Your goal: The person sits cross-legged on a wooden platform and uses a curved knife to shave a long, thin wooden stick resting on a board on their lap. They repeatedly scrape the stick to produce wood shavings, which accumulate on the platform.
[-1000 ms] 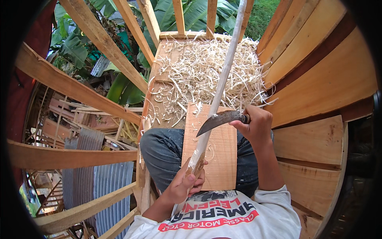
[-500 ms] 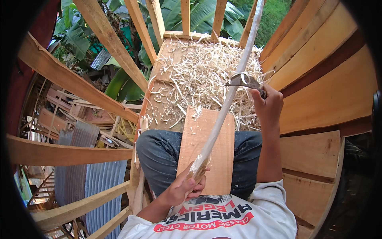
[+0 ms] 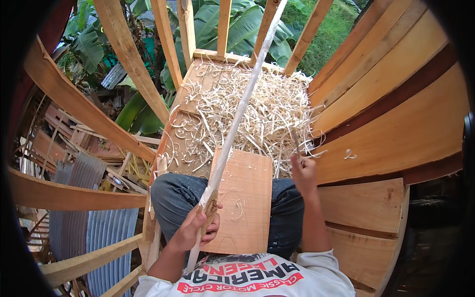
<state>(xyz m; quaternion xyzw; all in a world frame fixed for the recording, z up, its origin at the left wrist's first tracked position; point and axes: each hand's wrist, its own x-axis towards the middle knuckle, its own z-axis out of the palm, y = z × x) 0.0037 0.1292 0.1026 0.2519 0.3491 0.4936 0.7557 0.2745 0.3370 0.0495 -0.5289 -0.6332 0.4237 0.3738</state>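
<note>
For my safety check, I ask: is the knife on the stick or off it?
Off: in the head view, shavings show between the knife in the right hand and the stick.

L hand (image 3: 188,235) low, fingers (image 3: 213,230) curled; R hand (image 3: 304,174) clenched, farther fwd; 2 forearms (image 3: 314,227) apart

I log: pole (image 3: 242,101), chalky grey-white; shavings (image 3: 269,109), cream to ivory; lap board (image 3: 250,183), pinkish tan with fine grain; trousers (image 3: 285,218), dark slate blue, speckled white; shirt (image 3: 319,270), white, printed in red and black; wall planks (image 3: 401,128), honey orange; corrugated sheets (image 3: 111,237), ribbed blue-grey; large leaves (image 3: 245,29), green, paler streaks. I also list slats (image 3: 131,57), yellowish tan.
</note>
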